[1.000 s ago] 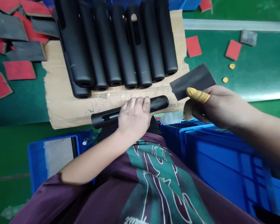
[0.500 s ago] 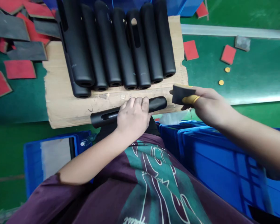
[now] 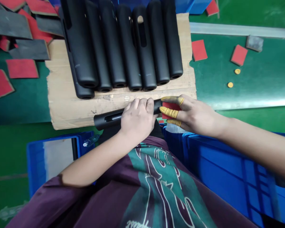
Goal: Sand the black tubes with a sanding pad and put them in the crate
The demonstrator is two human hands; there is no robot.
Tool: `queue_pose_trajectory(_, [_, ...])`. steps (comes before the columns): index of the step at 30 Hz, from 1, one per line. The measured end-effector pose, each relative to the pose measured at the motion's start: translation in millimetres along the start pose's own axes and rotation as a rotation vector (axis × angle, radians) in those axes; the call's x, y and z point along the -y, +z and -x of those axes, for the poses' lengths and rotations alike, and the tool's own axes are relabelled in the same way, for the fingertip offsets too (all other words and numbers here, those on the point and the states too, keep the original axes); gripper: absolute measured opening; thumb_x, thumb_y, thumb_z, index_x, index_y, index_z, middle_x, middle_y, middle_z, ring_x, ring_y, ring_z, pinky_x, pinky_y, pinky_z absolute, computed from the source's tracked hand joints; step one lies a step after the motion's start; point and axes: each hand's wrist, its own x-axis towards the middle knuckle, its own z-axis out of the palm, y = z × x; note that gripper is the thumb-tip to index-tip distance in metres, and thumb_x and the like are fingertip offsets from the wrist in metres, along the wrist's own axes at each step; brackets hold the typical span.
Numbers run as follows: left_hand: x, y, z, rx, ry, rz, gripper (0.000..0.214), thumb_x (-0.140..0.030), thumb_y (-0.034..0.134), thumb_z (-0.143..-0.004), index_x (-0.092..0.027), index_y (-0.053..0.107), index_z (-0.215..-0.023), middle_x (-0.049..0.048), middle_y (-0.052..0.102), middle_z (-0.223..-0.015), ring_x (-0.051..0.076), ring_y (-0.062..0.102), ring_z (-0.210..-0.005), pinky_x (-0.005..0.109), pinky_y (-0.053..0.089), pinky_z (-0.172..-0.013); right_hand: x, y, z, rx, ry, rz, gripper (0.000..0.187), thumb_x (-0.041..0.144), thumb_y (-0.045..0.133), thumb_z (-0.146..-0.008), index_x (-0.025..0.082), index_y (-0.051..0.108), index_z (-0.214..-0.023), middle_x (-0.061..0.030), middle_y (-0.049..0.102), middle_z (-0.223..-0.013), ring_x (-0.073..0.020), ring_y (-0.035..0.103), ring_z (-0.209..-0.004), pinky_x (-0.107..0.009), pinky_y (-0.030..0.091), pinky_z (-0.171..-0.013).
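Note:
My left hand (image 3: 137, 122) is wrapped over a matte black tube (image 3: 109, 118) with a long slot, holding it on the near edge of a torn cardboard sheet (image 3: 61, 109). My right hand (image 3: 194, 115) wears yellow finger cots (image 3: 169, 111) and pinches a red-backed sanding pad (image 3: 171, 110). The pad touches the tube's right end, which is mostly hidden by those fingers. Several similar black tubes (image 3: 128, 47) lie side by side on the cardboard, just beyond my hands.
Blue plastic crates (image 3: 228, 177) stand at the lower right, and a blue tray (image 3: 35, 158) sits at the lower left. A heap of red and black pads (image 3: 14, 28) lies at the upper left. Loose red pads (image 3: 199, 50) and small yellow discs (image 3: 237, 71) lie on the green bench.
My right hand has moved left and down, bringing the pad from the air onto the tube's right end. The pad's red side now shows. My left hand stays on the tube.

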Motion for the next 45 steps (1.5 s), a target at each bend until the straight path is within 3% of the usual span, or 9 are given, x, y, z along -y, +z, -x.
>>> queue_pose_trajectory(3, [-0.1,0.8,-1.2,0.006,-0.005,0.007,0.048,-0.036,0.06,-0.091,-0.005,0.058,-0.128,0.0185,0.069,-0.109,0.032,0.061,-0.1,0.043,0.051,-0.087,-9.3,-0.6,-1.3,-0.097,-0.071,-0.046,0.032,0.035,0.051,-0.098,0.02,0.071,-0.119,-0.015,0.066,-0.129,-0.0241,0.069,-0.095,-0.039,0.062,-0.078])
queue_pose_trajectory(7, [0.1,0.3,-4.5,0.015,-0.021,-0.005,0.048,-0.035,0.059,-0.091,-0.004,0.058,-0.128,0.0184,0.069,-0.108,0.032,0.061,-0.1,0.044,0.051,-0.087,-21.1,2.1,-3.0,-0.125,-0.068,-0.095,0.029,0.037,0.057,-0.096,0.02,0.074,-0.113,-0.0137,0.068,-0.127,-0.0225,0.069,-0.093,-0.037,0.062,-0.075])
queue_pose_trajectory(15, [1.9,2.2,-5.6,-0.005,-0.002,-0.041,0.05,-0.039,0.062,-0.089,-0.005,0.06,-0.126,0.0179,0.07,-0.105,0.032,0.062,-0.098,0.043,0.052,-0.085,-25.5,3.9,-1.9,-0.119,0.054,-0.202,0.031,0.038,0.056,-0.095,0.03,0.071,-0.121,-0.0076,0.063,-0.136,-0.0246,0.066,-0.1,-0.043,0.059,-0.084])
queue_pose_trajectory(20, [2.1,1.8,-5.3,0.009,0.002,-0.019,0.049,-0.036,0.061,-0.089,-0.006,0.058,-0.128,0.0174,0.07,-0.108,0.032,0.062,-0.1,0.042,0.051,-0.085,-21.8,-3.9,-7.5,-0.046,-0.17,-0.162,0.033,0.033,0.053,-0.097,0.021,0.07,-0.123,-0.0108,0.069,-0.127,-0.0232,0.061,-0.09,-0.04,0.059,-0.076])
queue_pose_trajectory(26, [4.0,3.4,-4.9,-0.018,0.019,-0.019,0.05,-0.039,0.061,-0.09,-0.005,0.059,-0.127,0.0168,0.07,-0.106,0.031,0.062,-0.099,0.041,0.05,-0.086,-24.1,1.7,-8.3,-0.133,-0.078,-0.178,0.027,0.033,0.056,-0.096,0.022,0.074,-0.113,-0.0123,0.07,-0.124,-0.0223,0.06,-0.086,-0.04,0.058,-0.074])
queue_pose_trajectory(31, [4.0,3.9,-5.0,-0.018,0.021,-0.014,0.049,-0.039,0.057,-0.093,-0.006,0.059,-0.128,0.0169,0.071,-0.108,0.03,0.063,-0.1,0.041,0.05,-0.087,-21.7,5.4,-9.1,-0.187,0.0,-0.197,0.031,0.035,0.058,-0.095,0.015,0.074,-0.114,-0.0175,0.068,-0.127,-0.0226,0.063,-0.086,-0.043,0.059,-0.075])
queue_pose_trajectory(35, [2.8,3.1,-5.3,0.004,0.008,0.009,0.048,-0.034,0.058,-0.09,-0.007,0.059,-0.129,0.0175,0.07,-0.11,0.032,0.063,-0.1,0.043,0.05,-0.087,-18.1,5.1,-11.2,-0.116,-0.014,-0.231,0.032,0.038,0.053,-0.097,0.02,0.074,-0.114,-0.0154,0.067,-0.13,-0.0226,0.064,-0.091,-0.043,0.06,-0.078])
queue_pose_trajectory(40, [2.8,2.2,-4.4,0.012,0.009,0.024,0.047,-0.036,0.057,-0.092,-0.008,0.058,-0.13,0.0177,0.07,-0.112,0.031,0.063,-0.102,0.043,0.05,-0.088,-20.1,3.1,-11.4,-0.144,0.063,-0.172,0.033,0.036,0.055,-0.097,0.015,0.075,-0.113,-0.0191,0.068,-0.127,-0.026,0.066,-0.09,-0.045,0.06,-0.077])
queue_pose_trajectory(45, [3.2,2.0,-3.7,0.01,0.016,0.017,0.046,-0.035,0.059,-0.091,-0.008,0.059,-0.129,0.0172,0.07,-0.111,0.032,0.063,-0.102,0.043,0.051,-0.087,-19.1,0.3,-11.1,-0.09,0.051,-0.131,0.036,0.042,0.048,-0.099,0.022,0.075,-0.113,-0.0127,0.069,-0.129,-0.0241,0.068,-0.092,-0.04,0.06,-0.075])
